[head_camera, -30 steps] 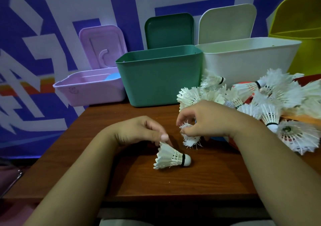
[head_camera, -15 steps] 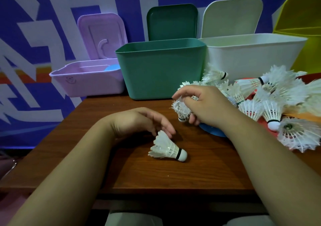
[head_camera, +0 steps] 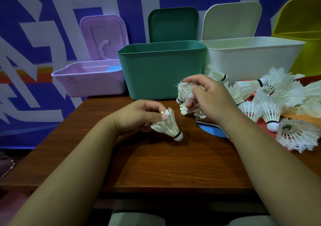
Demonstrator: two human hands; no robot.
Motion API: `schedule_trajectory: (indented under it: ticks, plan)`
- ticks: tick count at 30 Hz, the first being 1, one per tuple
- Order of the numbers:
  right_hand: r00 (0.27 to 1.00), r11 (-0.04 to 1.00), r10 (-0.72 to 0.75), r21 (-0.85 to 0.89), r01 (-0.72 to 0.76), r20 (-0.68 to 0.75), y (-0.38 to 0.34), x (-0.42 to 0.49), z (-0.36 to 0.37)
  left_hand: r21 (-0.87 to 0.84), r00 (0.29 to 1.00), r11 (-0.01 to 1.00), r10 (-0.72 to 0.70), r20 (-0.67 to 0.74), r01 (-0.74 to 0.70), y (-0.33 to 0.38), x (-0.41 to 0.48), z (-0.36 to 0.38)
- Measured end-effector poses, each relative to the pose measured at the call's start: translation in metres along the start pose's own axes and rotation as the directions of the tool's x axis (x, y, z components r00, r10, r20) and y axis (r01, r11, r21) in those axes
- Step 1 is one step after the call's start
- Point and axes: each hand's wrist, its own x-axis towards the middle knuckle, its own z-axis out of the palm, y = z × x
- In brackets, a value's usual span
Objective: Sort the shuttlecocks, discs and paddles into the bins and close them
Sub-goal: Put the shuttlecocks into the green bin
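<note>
**Two hands, a shuttlecock in each**

Head view: the left hand [head_camera: 139, 114] pinches the feather end of a shuttlecock [head_camera: 168, 126]; its long axis slants down and to the right, with the cork tip at or just above the table [head_camera: 173, 165]; the right hand [head_camera: 208, 97] grips a second shuttlecock [head_camera: 184, 92] cork-down, with more feathers bunched under its palm, number unclear; the green bin [head_camera: 161, 69] stands open straight behind both hands, the right hand nearer to it; the pile [head_camera: 278, 100] lies to the right, partly covering a blue disc [head_camera: 212, 131]; the insides of the green bin and the white bin [head_camera: 251, 55] are hidden; the pink bin [head_camera: 90, 80] shows something blue.
</note>
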Motion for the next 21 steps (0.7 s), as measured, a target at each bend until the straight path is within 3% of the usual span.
schedule_trajectory:
  ticks: [6, 13, 21]
  plan:
    - [0.994, 0.999, -0.036, 0.02, 0.038, -0.1, 0.0, 0.002, -0.003, -0.148, 0.948, 0.968, 0.159, -0.274, -0.205, 0.012, 0.006, 0.0]
    - [0.974, 0.998, -0.056, 0.027, 0.063, -0.221, 0.003, 0.008, -0.009, -0.334, 0.81, 0.901, 0.032, -0.586, -0.277, 0.045, 0.029, 0.0]
    - [0.978, 1.0, 0.0, 0.022, 0.005, -0.21, 0.007, 0.008, -0.013, -0.36, 0.665, 0.788, 0.084, -0.742, -0.5, 0.108, 0.073, -0.034]
